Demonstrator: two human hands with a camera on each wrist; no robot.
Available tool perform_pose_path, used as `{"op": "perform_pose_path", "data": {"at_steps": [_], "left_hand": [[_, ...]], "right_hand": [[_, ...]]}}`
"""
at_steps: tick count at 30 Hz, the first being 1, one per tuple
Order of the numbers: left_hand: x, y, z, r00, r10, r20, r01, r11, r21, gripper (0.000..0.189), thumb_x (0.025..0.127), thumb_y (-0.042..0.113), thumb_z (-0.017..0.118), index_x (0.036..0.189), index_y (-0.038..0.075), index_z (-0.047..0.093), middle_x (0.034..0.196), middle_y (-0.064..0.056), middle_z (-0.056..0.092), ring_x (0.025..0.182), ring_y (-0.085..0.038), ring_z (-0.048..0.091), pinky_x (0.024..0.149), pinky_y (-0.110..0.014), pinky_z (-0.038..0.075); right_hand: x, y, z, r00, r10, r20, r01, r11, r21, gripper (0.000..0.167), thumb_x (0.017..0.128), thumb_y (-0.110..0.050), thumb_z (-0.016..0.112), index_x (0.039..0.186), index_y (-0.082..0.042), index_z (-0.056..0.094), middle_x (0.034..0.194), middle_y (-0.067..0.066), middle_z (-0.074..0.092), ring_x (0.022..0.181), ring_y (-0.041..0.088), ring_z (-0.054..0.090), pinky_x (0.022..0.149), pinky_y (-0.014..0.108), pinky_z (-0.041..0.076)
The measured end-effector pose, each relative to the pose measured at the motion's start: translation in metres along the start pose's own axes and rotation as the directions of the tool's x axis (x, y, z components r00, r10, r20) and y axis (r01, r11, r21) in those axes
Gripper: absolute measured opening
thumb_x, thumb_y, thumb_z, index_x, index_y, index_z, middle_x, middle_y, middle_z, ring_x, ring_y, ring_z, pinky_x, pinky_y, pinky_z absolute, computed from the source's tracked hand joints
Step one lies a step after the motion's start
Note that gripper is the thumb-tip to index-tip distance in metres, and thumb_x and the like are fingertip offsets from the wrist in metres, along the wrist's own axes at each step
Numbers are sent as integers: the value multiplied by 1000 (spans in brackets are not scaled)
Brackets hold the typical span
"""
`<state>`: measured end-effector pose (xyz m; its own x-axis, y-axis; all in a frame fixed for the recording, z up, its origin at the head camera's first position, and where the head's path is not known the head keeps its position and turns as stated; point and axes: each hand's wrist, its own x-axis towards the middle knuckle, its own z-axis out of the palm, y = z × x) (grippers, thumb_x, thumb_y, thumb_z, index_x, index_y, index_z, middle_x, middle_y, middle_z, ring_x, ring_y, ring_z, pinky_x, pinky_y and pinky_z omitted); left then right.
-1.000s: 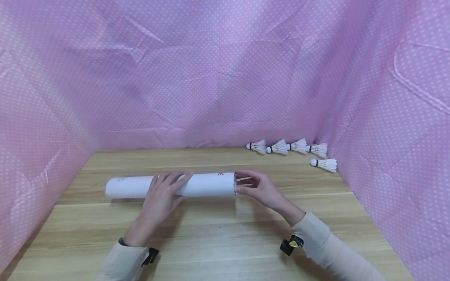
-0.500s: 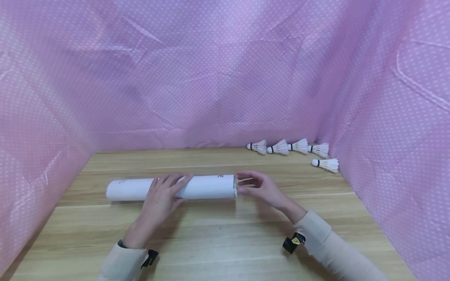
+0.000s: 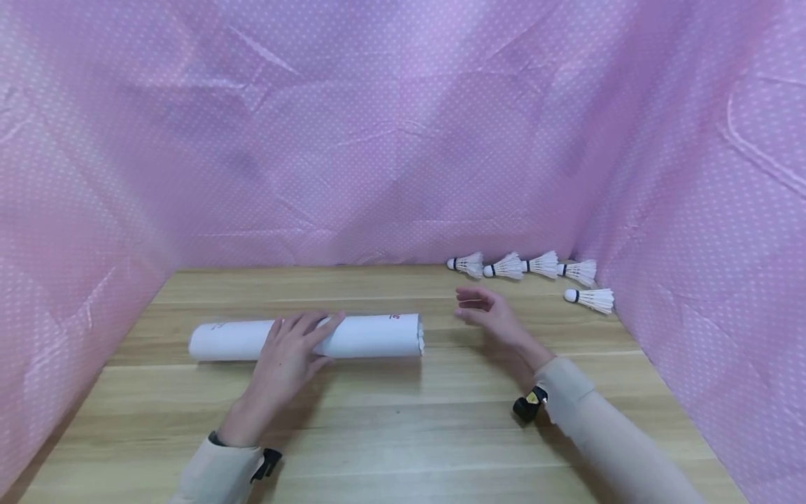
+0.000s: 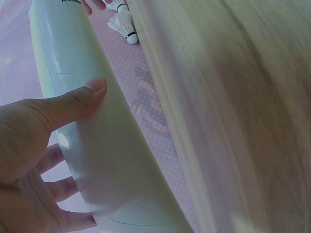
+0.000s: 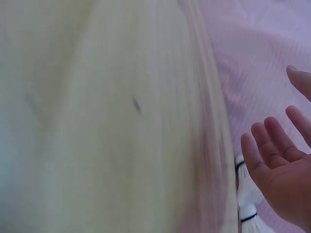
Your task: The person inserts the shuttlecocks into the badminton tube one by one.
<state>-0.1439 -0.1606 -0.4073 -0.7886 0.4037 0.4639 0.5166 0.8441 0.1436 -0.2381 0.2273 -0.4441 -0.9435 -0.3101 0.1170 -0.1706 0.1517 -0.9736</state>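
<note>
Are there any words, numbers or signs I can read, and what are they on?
No text reads for certain.
Red mark, white tube, right end: too small to read.
Tiny print, tube's left end: too small.
Black print, tube, left wrist view: cut off, blurred.
Yellow patch, black wrist device: too small to tell.

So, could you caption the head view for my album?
Left hand holding a white tube, right hand empty, five shuttlecocks lying beyond.

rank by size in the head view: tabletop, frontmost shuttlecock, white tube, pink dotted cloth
Largest to smallest:
1. Pink dotted cloth
2. Tabletop
3. White tube
4. Frontmost shuttlecock
</note>
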Motion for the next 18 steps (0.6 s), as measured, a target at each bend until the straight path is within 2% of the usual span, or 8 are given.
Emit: {"op": "perform_pose_path", "data": {"at_steps": [4, 10, 18], "left_hand": [[0, 0, -1, 1000, -6, 5, 6, 1000, 3, 84, 69, 15, 93, 144, 22, 58, 131, -13, 60, 120, -43, 54, 104, -72, 34], [0, 0, 0, 1000, -2, 9, 2, 1000, 4, 82, 69, 16, 93, 144, 21, 58, 131, -13, 61, 119, -43, 54, 104, -71, 35], [0, 0, 2, 1000, 4, 4, -4, 1000, -2, 81, 69, 18, 93, 142, 19, 59, 132, -14, 61, 119, -43, 54, 103, -71, 36]], "right_hand": [[14, 6, -13, 998, -2, -62, -1, 999, -53, 53, 92, -3, 71, 139, 8, 50, 138, 35, 49, 125, 48, 51, 94, 30, 54], [30, 15, -26, 990, 30, -140, -46, 993, -111, 61, 92, -9, 74, 144, 3, 46, 144, 27, 48, 129, 44, 49, 109, 48, 43], [49, 18, -39, 973, -14, -230, -39, 973, -227, 71, 90, -7, 75, 151, 0, 39, 140, 29, 47, 123, 45, 53, 104, 51, 46]]}}
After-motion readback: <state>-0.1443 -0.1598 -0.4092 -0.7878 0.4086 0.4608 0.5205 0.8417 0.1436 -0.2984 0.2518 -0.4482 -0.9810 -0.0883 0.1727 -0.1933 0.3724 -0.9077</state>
